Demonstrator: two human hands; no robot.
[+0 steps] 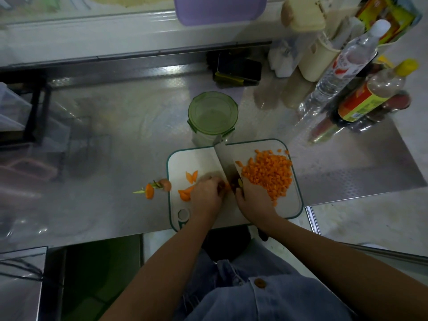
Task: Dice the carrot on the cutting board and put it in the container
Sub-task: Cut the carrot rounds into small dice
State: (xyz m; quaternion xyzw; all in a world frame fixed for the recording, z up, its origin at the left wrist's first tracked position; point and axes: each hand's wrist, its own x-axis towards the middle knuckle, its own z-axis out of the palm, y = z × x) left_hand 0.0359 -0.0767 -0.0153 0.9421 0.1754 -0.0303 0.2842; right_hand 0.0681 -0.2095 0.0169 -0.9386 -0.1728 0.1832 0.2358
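Stainless-steel counter, viewed from my head camera and read left to right. Two trimmed carrot tops (150, 190) lie on the steel just beside the cutting board (295, 206). Uncut carrot slices (188, 193) lie on the board's left part. My left hand (207, 196) curls its fingers onto a small carrot piece (226, 186), pinning it beside the knife (225, 162). Behind them, at the board's far edge, stands the container (213, 114), its green lid apparently on. My right hand (253, 198) is wrapped tightly round the knife handle, with the blade edge down on the board. To the blade's right, the diced carrot (268, 173) forms a broad pile.

Step in hand, as I judge it: dicing, well advanced. The next move calls for short, even cuts through the pinned piece, with fingertips tucked clear of the edge. After that come the remaining slices, unclipping the lid, and the transfer.

At the far right, the bottles (361, 100) carry red and yellow labels, too blurred to read.
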